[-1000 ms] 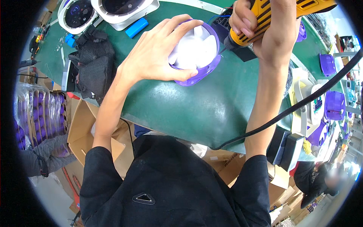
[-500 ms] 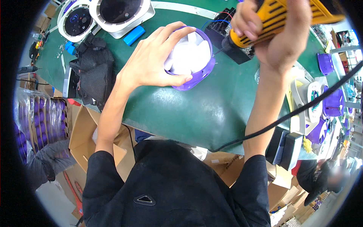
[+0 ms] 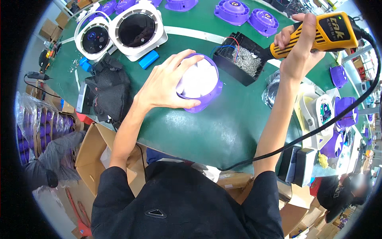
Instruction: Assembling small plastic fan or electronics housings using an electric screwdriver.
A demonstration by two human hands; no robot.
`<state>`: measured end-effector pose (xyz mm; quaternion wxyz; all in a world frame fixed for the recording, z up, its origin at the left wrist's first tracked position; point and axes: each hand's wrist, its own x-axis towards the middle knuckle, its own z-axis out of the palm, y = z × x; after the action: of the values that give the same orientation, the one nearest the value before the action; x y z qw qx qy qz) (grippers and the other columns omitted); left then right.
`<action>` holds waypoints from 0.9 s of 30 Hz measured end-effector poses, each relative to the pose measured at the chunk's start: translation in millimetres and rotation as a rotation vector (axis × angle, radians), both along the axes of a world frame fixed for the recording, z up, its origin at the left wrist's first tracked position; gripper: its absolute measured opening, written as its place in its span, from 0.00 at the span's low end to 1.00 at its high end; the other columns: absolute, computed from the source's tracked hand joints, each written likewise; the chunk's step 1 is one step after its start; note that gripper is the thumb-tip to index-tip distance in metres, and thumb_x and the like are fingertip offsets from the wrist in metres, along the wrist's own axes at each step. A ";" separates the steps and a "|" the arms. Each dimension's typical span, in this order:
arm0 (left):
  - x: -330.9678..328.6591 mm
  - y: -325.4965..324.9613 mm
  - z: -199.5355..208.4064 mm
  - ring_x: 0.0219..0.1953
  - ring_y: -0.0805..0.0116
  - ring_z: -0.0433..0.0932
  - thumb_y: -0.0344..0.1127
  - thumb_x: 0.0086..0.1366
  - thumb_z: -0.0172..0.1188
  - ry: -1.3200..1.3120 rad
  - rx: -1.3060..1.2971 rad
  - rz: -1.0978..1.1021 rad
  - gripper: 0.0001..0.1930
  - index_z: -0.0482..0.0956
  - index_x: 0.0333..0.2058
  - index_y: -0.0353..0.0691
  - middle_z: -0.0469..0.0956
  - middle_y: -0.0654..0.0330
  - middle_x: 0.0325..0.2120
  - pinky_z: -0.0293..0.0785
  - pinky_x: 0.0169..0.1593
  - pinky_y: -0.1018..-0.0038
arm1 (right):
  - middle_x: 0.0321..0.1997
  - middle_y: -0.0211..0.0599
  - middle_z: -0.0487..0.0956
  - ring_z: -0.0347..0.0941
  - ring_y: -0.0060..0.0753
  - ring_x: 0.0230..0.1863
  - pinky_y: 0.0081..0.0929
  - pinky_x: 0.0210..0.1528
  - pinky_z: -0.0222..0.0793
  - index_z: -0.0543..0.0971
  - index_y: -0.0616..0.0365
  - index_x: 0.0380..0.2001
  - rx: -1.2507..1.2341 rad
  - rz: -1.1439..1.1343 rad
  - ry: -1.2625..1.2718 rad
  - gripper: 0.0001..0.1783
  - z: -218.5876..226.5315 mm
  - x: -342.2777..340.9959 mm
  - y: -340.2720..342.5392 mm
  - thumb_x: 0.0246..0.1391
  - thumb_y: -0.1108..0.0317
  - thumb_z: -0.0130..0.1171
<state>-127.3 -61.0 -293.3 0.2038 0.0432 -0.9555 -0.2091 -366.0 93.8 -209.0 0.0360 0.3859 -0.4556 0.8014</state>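
My left hand (image 3: 161,85) is wrapped around the rim of a round purple housing (image 3: 207,103) on the green table, thumb on the near side and fingers over the far side. Inside the housing sits a rounded white part (image 3: 201,79). My right hand (image 3: 298,57) grips a yellow electric screwdriver (image 3: 334,34) with a black cord. Its dark front end points left at the right side of a black open box (image 3: 235,71). Small metal screws (image 3: 247,61) fill much of that box; the bit's tip is hard to make out.
White round-faced units (image 3: 137,32), a blue block (image 3: 149,59) and a black mesh bag (image 3: 107,89) lie left. Purple housings (image 3: 232,12) line the far side. The screwdriver's cord (image 3: 318,135) crosses my right forearm. Cardboard boxes (image 3: 93,155) stand below the table edge.
The screwdriver in my right hand has moved right, from the box's near-left side to its right side. My left hand keeps its hold on the housing. The view has shifted, showing more far table.
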 end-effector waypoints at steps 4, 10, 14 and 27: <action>3.0 -5.8 -3.8 0.60 0.44 0.75 0.58 0.42 0.75 0.107 0.091 -0.004 0.50 0.70 0.62 0.41 0.72 0.45 0.60 0.73 0.61 0.56 | 0.15 0.33 0.68 0.63 0.22 0.14 0.24 0.21 0.61 0.77 0.65 0.38 0.050 0.065 0.041 0.22 4.0 0.5 5.7 0.65 0.52 0.62; 20.0 -23.8 0.5 0.58 0.59 0.75 0.78 0.57 0.56 0.505 0.849 0.014 0.56 0.61 0.63 0.27 0.73 0.47 0.56 0.70 0.62 0.64 | 0.15 0.29 0.68 0.64 0.19 0.13 0.20 0.17 0.60 0.76 0.62 0.37 0.065 0.082 0.048 0.18 2.6 4.0 -2.7 0.68 0.54 0.60; 8.0 -29.4 -2.4 0.61 0.58 0.73 0.66 0.54 0.68 0.384 0.556 -0.041 0.52 0.63 0.64 0.27 0.71 0.47 0.59 0.67 0.65 0.64 | 0.14 0.24 0.68 0.64 0.16 0.12 0.17 0.14 0.60 0.75 0.58 0.36 0.090 0.071 0.014 0.15 8.2 9.3 -7.5 0.68 0.56 0.59; 36.5 57.5 -35.2 0.71 0.33 0.59 0.42 0.42 0.83 0.160 0.203 0.232 0.66 0.45 0.74 0.47 0.42 0.37 0.74 0.66 0.70 0.51 | 0.16 0.26 0.70 0.65 0.17 0.15 0.19 0.18 0.60 0.77 0.60 0.37 0.048 0.179 -0.062 0.11 1.8 6.1 4.6 0.62 0.66 0.67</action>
<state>-90.7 -3.4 -328.5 0.2964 0.1568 -0.8988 -0.2824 -359.9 98.4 -207.2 -0.0592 0.4007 -0.4391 0.8019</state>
